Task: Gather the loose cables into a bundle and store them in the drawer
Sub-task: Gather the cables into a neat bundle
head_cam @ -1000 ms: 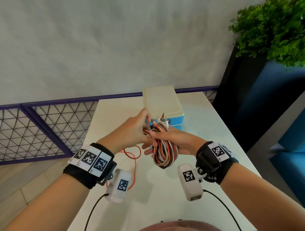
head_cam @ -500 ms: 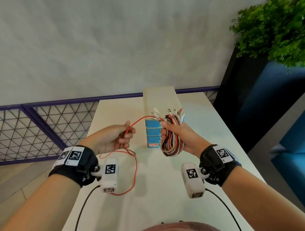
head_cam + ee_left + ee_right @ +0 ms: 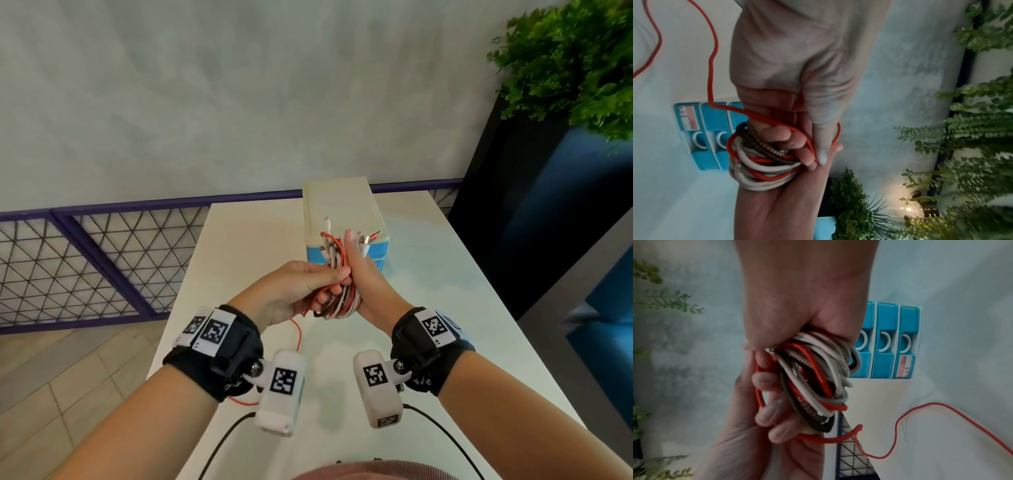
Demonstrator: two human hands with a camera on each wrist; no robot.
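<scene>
A bundle of red, white and braided cables (image 3: 339,302) is upright in my right hand (image 3: 362,274), whose fingers curl round its middle, above the white table (image 3: 445,308). Plug ends (image 3: 363,240) stick out above the fist. My left hand (image 3: 325,279) presses against the bundle and pinches the loose red cable (image 3: 298,337), which loops round the coil (image 3: 760,165) and my fingers (image 3: 768,417). Its tail (image 3: 941,417) trails down onto the table. The drawer unit (image 3: 342,205), cream on top with three closed blue drawers (image 3: 885,340), stands just behind the hands.
A purple-framed mesh railing (image 3: 85,267) runs along the table's left side and back. A dark planter with green foliage (image 3: 575,68) stands at the right. Camera leads (image 3: 445,435) hang from both wrists near the table's front edge.
My left hand, stretched out to the left with the red cable half a second ago, has come back against the bundle, bringing the cable round it. The right hand has tipped the bundle more upright.
</scene>
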